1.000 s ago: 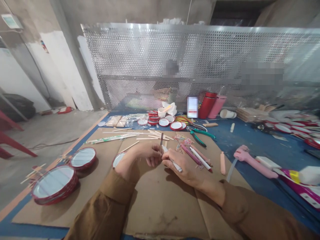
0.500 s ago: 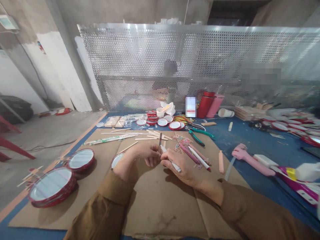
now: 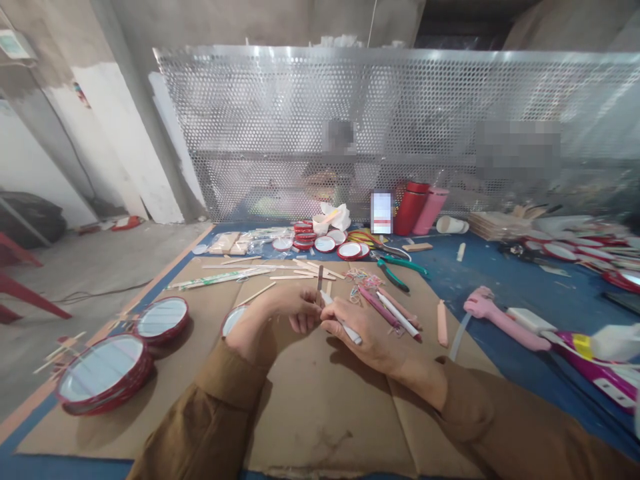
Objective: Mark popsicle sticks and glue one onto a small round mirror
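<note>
My left hand (image 3: 303,308) is closed, its fingertips pinching a thin dark brown stick (image 3: 321,277) that stands nearly upright. My right hand (image 3: 357,330) wraps round a white marker (image 3: 351,333), whose narrow end points up and left at the lower part of the stick. Both hands meet over the cardboard sheet (image 3: 320,413), so the fingertips partly hide where marker and stick come together. Behind my left wrist peeks a small white-faced drum (image 3: 233,321). Right of my hands lie a pink pen (image 3: 379,308) and another white pen (image 3: 400,315) with a dark red end.
Two red-rimmed drums (image 3: 103,370) stand at the left. Behind my hands are wooden sticks (image 3: 320,270), colourful rubber bands (image 3: 365,277) and green-handled pliers (image 3: 393,275). A pink glue gun (image 3: 505,321) and purple power strip (image 3: 600,380) lie right. A perforated metal screen (image 3: 280,120) rises behind.
Almost nothing differs. Both hands keep the same place and grip on the stick and the marker.
</note>
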`<state>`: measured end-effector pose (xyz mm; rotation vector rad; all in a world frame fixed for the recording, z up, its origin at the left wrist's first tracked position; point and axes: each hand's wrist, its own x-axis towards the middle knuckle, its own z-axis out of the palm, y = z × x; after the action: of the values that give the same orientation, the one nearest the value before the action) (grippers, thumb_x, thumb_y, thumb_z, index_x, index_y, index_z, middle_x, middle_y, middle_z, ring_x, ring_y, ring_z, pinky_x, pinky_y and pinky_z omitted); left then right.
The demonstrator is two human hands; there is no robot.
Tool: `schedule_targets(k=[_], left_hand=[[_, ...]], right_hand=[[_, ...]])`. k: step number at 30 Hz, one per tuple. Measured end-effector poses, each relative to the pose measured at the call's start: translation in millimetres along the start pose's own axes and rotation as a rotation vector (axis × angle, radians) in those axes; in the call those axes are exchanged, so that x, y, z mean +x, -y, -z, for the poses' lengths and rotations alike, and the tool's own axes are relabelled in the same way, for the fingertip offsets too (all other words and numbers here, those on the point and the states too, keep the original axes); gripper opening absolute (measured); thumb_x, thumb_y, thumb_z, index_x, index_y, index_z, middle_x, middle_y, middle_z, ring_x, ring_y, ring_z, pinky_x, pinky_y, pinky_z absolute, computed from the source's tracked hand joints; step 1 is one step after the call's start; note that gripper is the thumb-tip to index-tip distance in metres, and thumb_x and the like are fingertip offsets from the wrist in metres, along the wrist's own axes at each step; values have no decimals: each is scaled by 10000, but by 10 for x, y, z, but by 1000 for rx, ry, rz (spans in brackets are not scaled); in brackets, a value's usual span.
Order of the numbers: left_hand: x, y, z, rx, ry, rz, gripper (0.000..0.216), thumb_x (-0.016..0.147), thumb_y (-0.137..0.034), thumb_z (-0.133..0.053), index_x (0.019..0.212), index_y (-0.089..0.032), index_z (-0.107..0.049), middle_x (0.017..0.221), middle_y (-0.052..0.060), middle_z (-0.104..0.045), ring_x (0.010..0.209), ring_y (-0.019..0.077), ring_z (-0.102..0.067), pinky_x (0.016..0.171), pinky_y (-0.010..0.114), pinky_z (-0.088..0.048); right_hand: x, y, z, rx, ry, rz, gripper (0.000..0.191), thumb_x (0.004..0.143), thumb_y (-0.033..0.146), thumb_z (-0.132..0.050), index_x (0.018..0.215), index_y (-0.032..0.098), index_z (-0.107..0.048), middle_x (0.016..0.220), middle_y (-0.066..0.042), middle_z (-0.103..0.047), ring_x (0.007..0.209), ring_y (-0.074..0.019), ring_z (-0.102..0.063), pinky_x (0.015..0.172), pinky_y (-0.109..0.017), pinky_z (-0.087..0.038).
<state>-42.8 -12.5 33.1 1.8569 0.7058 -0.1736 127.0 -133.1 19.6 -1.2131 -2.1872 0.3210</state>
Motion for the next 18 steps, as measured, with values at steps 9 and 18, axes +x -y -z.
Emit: schedule_targets(k=[9,18], left_hand=[[42,56,10,-7,11,-6,143,839,-287,-564,824,-169,-644,612,5,-611,555,125,-598,582,248,-517],[49,49,7,-24,12,-10,133,839,-286,-579,817,-167,-633,601,-1,-608,543,119,-598,561,238,-509]], right_hand=[[-4,-29,-32,2,-6,15,229,1028,304,-438,918,189,-602,891,-43,-650,811,-160,-598,757,-289,-464],[-3,-20,-22,9,-8,26,198,1024,272,-450,936,179,-601,885,-44,-644,811,-160,-598,743,-280,-450]])
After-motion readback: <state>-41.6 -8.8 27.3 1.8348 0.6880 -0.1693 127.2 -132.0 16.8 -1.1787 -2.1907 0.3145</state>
